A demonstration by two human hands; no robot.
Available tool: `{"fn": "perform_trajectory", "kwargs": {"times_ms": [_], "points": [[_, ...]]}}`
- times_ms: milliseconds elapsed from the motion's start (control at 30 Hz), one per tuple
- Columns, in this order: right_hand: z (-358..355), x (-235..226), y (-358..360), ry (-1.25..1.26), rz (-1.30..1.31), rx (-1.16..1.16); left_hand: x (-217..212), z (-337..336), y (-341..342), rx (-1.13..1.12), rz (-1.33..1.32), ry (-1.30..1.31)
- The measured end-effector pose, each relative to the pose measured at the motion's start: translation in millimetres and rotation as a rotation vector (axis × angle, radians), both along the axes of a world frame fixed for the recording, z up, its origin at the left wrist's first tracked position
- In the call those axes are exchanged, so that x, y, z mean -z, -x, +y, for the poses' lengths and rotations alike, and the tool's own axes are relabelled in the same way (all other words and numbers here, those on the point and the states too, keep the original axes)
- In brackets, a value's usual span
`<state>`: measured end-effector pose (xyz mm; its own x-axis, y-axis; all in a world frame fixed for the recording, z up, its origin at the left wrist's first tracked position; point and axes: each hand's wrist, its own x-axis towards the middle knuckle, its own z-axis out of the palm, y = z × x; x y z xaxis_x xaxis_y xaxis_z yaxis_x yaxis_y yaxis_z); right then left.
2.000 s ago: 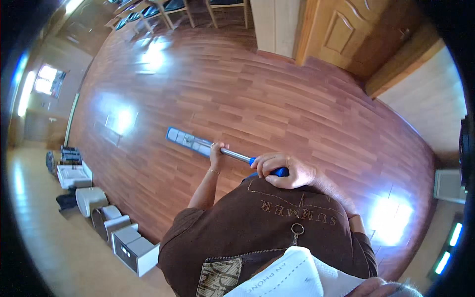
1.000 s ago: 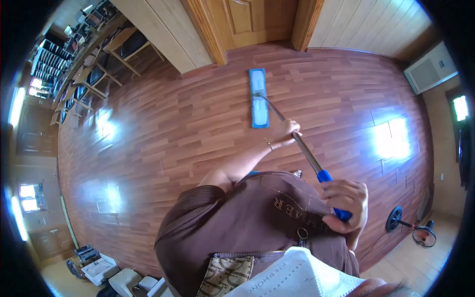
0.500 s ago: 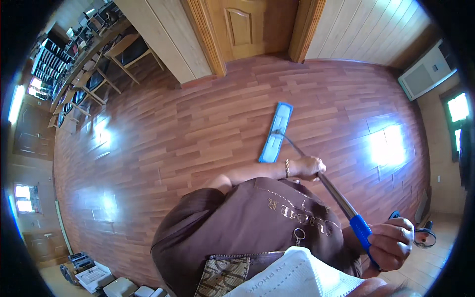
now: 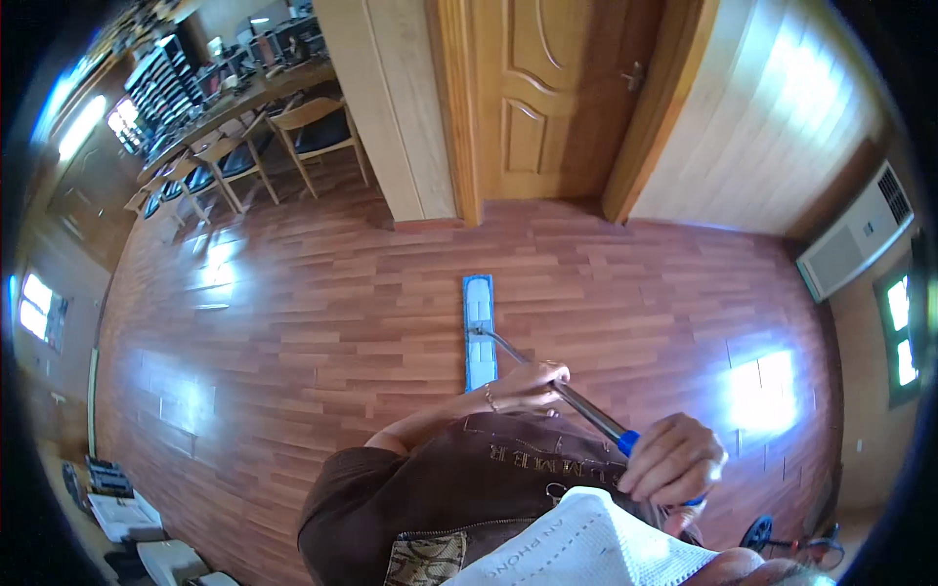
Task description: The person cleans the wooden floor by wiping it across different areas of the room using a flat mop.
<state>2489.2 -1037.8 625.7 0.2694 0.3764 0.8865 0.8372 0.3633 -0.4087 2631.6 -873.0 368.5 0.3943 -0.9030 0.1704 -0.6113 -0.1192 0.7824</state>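
A flat mop with a rectangular blue-and-white head (image 4: 479, 308) lies on the brown wood-plank floor (image 4: 322, 322), its long side pointing toward the door. From the head a slim metal pole (image 4: 592, 412) slopes back toward my right side. My left hand (image 4: 529, 387), with a gold bracelet at the wrist, reaches across my body and is closed around the lower part of the pole. Higher up, my right hand (image 4: 676, 459) wraps round the blue handle grip (image 4: 627, 442). Its fingers cover most of that grip.
A wooden door (image 4: 557, 107) stands ahead beside a pale wall panel (image 4: 391, 117). Several chairs (image 4: 318, 127) line a long counter at the far left. A white floor-standing air conditioner (image 4: 860, 234) is at the right wall. Boxy items (image 4: 127, 513) sit at the lower left.
The mop head has slid left across the floor and turned straighter toward the door. Both hands have shifted left with the pole. My view has tilted up, showing more of the door.
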Motion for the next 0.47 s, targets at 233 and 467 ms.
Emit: {"fn": "perform_trajectory", "kwargs": {"times_ms": [233, 467], "points": [[23.4, 7.0, -68.7, -0.004, 0.048, -0.122, -154.8, 83.6, -8.0, -0.436, -0.004, 0.061], [84.4, 73.0, -116.1, 0.209, 0.388, -0.161, -311.3, 139.4, 86.3, -0.156, -0.460, 0.771]]}}
